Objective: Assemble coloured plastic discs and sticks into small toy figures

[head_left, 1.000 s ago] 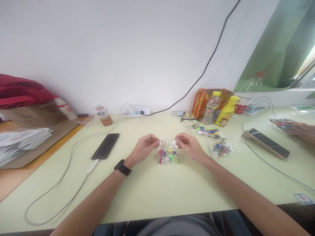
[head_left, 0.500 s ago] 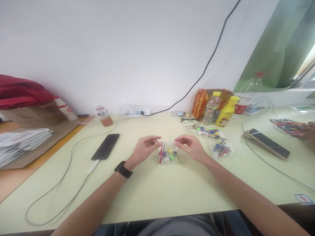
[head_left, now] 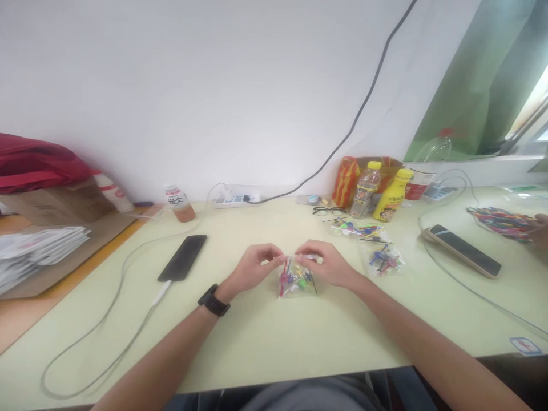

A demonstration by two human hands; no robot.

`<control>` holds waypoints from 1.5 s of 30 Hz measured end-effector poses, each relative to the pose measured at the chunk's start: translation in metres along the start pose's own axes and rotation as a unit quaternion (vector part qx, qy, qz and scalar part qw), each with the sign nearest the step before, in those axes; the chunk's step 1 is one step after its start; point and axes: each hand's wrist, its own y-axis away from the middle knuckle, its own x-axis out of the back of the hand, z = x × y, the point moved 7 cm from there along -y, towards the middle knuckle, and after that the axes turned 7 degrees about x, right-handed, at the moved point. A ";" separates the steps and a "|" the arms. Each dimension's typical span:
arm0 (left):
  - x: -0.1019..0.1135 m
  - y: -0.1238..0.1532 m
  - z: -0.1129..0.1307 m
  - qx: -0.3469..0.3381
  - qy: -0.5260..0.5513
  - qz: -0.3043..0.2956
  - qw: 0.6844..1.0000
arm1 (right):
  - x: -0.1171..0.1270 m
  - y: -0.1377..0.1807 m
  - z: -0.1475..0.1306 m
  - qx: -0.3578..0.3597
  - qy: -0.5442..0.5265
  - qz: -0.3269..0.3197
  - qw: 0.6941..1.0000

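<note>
Reference point: the clear bag (head_left: 297, 279), mid-desk.

Far left of it: a stack of white packets (head_left: 38, 251), no one touching them. Nearer left: black phone (head_left: 182, 258) on its cable.

Our left hand (head_left: 252, 268) is at the bag's left top corner, thumb and forefinger closed on the edge. The bag is full of coloured picks; its bottom rests on the desk (head_left: 274, 342) and its top is held between our hands. Our right hand (head_left: 329, 265) is at the right top corner, fingertips pinched on the same edge. We can't tell if the mouth is sealed, since our fingers cover it.

Just right of the bag, a little behind it: near filled bag (head_left: 384, 260) and far filled bag (head_left: 359, 230), both lying flat and apart from any hand.

Well right: second phone (head_left: 464, 250), then a loose bundle of picks (head_left: 503, 220) by another person's hand (head_left: 542, 228) at the frame edge.

Our read: two bags are done, and this one is filled with its top being closed. The loose bundle suggests more is left.
</note>
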 end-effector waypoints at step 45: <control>0.027 -0.002 -0.003 0.002 -0.017 0.046 0.999 | 0.015 -0.003 -0.004 0.016 -0.019 0.003 1.000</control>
